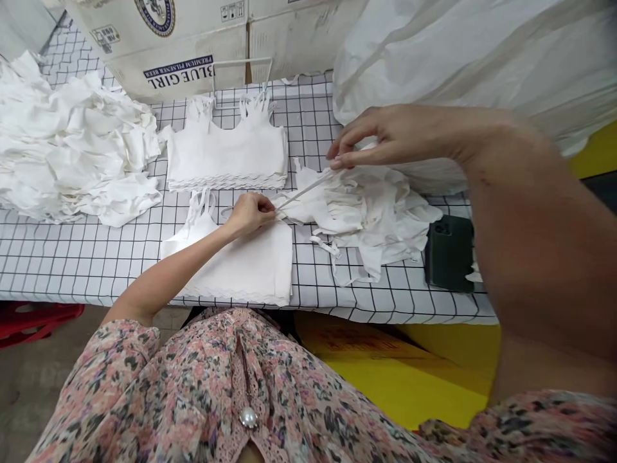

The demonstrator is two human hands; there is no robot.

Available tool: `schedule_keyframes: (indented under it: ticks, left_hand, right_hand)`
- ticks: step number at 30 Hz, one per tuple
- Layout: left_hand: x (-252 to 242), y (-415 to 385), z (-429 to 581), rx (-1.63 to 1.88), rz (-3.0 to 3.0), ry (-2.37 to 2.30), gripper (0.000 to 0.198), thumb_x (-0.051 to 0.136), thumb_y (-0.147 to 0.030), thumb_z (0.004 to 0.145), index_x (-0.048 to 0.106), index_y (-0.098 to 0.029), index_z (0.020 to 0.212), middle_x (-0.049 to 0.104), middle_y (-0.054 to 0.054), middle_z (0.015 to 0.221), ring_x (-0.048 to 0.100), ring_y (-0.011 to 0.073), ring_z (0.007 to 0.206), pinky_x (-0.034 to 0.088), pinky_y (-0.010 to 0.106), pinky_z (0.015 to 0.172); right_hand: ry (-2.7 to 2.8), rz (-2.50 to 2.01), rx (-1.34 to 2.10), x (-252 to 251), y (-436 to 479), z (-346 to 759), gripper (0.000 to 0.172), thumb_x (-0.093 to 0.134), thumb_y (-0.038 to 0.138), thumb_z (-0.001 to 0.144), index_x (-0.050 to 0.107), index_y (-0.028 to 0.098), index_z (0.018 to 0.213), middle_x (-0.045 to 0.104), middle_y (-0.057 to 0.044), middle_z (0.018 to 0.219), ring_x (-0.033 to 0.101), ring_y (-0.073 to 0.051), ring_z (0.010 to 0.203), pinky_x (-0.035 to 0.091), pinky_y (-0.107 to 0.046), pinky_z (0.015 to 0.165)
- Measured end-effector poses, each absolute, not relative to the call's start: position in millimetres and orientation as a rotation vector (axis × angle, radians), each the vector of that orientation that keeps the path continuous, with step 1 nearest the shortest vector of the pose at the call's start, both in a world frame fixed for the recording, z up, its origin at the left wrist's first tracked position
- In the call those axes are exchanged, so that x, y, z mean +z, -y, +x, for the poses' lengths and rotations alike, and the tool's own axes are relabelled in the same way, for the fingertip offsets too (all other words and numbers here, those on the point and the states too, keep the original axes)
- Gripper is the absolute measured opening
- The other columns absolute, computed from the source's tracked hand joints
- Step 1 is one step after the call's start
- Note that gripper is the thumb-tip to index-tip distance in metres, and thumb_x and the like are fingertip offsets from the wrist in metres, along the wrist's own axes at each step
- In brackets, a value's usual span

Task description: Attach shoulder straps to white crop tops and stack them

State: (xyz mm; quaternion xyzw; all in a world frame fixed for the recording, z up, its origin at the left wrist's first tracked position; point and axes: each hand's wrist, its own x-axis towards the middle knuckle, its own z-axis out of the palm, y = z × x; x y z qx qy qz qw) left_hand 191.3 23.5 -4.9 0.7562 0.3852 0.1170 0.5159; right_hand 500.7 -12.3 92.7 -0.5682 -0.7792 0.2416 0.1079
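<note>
My left hand point(250, 214) pinches one end of a thin white fabric strap point(304, 191), and my right hand point(380, 138) pinches the other end, holding it taut in a slant above the table. Under my left hand lies a flat white camisole top point(241, 267) with a scalloped hem. Just right of the strap is a crumpled pile of white garment pieces point(371, 215). A neat stack of white strappy tops point(226, 154) sits farther forward.
A large heap of white fabric point(67, 141) lies at the left of the grid-patterned tablecloth point(87, 257). A phone in a dark green case point(449, 253) rests at the right. Cardboard boxes point(183, 51) and a white sack point(457, 64) stand behind the table.
</note>
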Motion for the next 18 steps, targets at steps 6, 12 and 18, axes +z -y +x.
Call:
schedule_keyframes:
  ticks: [6, 12, 18]
  left_hand:
    - [17.4, -25.1, 187.6, 0.453, 1.506, -0.889, 0.010, 0.074, -0.015, 0.092, 0.075, -0.011, 0.083, 0.068, 0.000, 0.066, 0.058, 0.0079, 0.054, 0.047, 0.022, 0.058]
    - [48.2, -6.2, 177.4, 0.135, 0.900, -0.720, 0.057, 0.061, -0.063, 0.105, 0.076, -0.010, 0.091, 0.078, 0.010, 0.081, 0.079, 0.0180, 0.082, 0.066, 0.030, 0.082]
    - [42.4, -2.4, 164.2, 0.294, 0.557, -0.756, 0.046, 0.048, -0.037, 0.114, 0.067, -0.014, 0.080, 0.069, 0.000, 0.069, 0.070, 0.0084, 0.065, 0.065, 0.024, 0.083]
  right_hand:
    - [1.901, -1.827, 0.320, 96.4, 50.8, 452.8, 0.041, 0.078, 0.064, 0.091, 0.071, 0.026, 0.077, 0.072, -0.003, 0.072, 0.057, -0.014, 0.063, 0.043, -0.036, 0.063]
    - [1.909, -1.798, 0.024, 53.7, 73.4, 353.9, 0.028, 0.059, 0.045, 0.105, 0.068, 0.024, 0.089, 0.073, -0.011, 0.095, 0.065, -0.027, 0.090, 0.052, -0.051, 0.091]
    - [1.921, -1.563, 0.096, 12.8, 100.5, 315.8, 0.035, 0.052, 0.046, 0.107, 0.074, 0.023, 0.122, 0.073, -0.012, 0.114, 0.065, -0.034, 0.112, 0.048, -0.062, 0.108]
